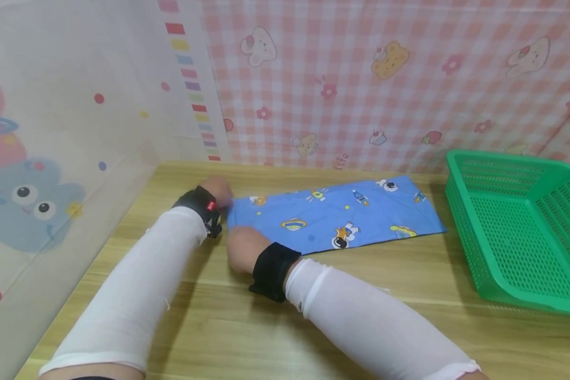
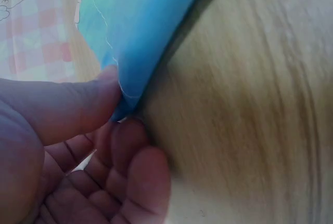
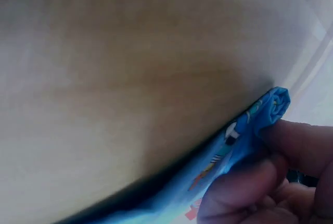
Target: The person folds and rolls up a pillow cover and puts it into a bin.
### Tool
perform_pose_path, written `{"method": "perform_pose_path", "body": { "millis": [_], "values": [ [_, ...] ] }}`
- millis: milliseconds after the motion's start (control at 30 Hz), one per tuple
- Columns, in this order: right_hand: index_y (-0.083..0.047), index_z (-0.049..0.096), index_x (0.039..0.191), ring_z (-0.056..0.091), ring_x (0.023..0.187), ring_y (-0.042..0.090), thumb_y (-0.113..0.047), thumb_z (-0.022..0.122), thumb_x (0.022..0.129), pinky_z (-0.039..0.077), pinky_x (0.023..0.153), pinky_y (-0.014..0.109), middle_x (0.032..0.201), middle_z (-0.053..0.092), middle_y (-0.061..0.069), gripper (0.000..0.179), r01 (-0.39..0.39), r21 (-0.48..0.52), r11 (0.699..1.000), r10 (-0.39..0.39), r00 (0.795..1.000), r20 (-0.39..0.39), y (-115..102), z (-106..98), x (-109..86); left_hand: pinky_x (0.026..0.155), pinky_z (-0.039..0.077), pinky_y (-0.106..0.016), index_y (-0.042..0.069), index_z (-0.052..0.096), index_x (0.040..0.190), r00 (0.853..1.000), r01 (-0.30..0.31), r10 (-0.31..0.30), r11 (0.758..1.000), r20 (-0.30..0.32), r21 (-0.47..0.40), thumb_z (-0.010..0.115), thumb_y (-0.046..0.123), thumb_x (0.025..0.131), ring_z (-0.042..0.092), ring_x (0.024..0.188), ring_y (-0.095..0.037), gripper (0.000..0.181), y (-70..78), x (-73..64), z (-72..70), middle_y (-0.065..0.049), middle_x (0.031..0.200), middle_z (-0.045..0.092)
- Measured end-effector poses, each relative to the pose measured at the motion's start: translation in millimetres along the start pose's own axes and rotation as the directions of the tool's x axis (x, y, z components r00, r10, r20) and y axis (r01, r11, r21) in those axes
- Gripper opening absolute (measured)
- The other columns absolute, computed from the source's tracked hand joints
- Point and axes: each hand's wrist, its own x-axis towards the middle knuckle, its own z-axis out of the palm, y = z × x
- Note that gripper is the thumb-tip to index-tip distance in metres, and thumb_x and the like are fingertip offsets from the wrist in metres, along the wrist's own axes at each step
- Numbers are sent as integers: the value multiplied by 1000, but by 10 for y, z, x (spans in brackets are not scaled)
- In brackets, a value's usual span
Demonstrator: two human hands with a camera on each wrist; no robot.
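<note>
A blue cloth [image 1: 328, 221] printed with astronauts, rockets and planets lies as a long flat strip on the table. Its far left corner is pinched between thumb and fingers of my left hand [image 1: 217, 191]; the left wrist view shows the thumb [image 2: 78, 104] pressing on the stitched corner. At the near left corner, my right hand [image 1: 247, 249] grips the cloth. In the right wrist view the cloth's end [image 3: 278, 104] looks folded or rolled in layers beside the fingers [image 3: 244, 187]. The underside of the cloth is hidden.
A green plastic basket [image 1: 475, 248] with perforated sides stands on the right of the wooden table [image 1: 209, 327], just past the cloth's right end. Behind the table hangs a pink checked curtain [image 1: 290, 79]; a white printed sheet [image 1: 76, 132] covers the left side.
</note>
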Motion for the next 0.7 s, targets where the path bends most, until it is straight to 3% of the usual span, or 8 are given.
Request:
{"method": "perform_pose_path", "body": {
  "millis": [100,233,333,433,533,633,700],
  "values": [
    [-9,71,94,61,83,18,-7,60,100,56,82,29,97,70,4,12,51,-50,997,-52,998,-19,-30,-20,-23,60,40,-28,16,44,55,1000,30,-30,1000,-8,-5,67,11,87,51,62,-18,40,16,-29,-12,2,59,48],
    [-8,71,100,61,83,16,-8,60,100,56,83,28,99,71,3,11,102,-105,989,-105,994,-22,-57,-55,-41,69,50,-35,15,47,57,997,70,-70,997,-14,-12,71,16,90,57,70,-23,41,54,-43,-27,-2,66,54],
    [-7,70,102,59,80,16,-10,61,101,54,79,28,97,70,3,10,109,-92,990,-111,994,-18,-60,-73,-44,77,55,-40,14,48,58,998,64,-64,998,-12,4,71,18,91,60,75,-26,40,56,-33,-37,-5,69,57],
    [-8,69,101,59,79,15,-11,62,99,54,78,27,95,70,2,8,111,-89,990,-115,993,-34,-60,-62,-41,75,53,-39,12,51,60,999,47,-47,999,2,-9,69,17,93,59,72,-25,38,33,-23,-37,-4,68,56],
    [-9,69,98,59,78,15,-11,64,98,55,77,27,94,70,2,6,117,-98,988,-122,991,-47,-51,-40,-29,70,49,-35,9,57,70,998,66,-66,991,6,-116,68,12,92,57,72,-23,25,15,-26,-24,-4,72,57],
    [-9,70,98,59,79,15,-10,64,98,54,76,27,94,70,2,6,115,-95,989,-119,992,-36,-31,-17,-3,68,47,-32,5,62,86,996,86,-88,967,3,-238,67,5,88,58,77,-23,6,4,-35,4,-6,82,60],
    [-9,69,97,59,79,16,-10,64,98,53,76,27,94,69,2,5,100,-73,992,-102,995,-18,-11,2,23,68,47,-31,4,63,93,996,88,-91,954,2,-287,66,4,86,57,79,-23,8,-9,-26,34,-7,87,62]
  ]
}}
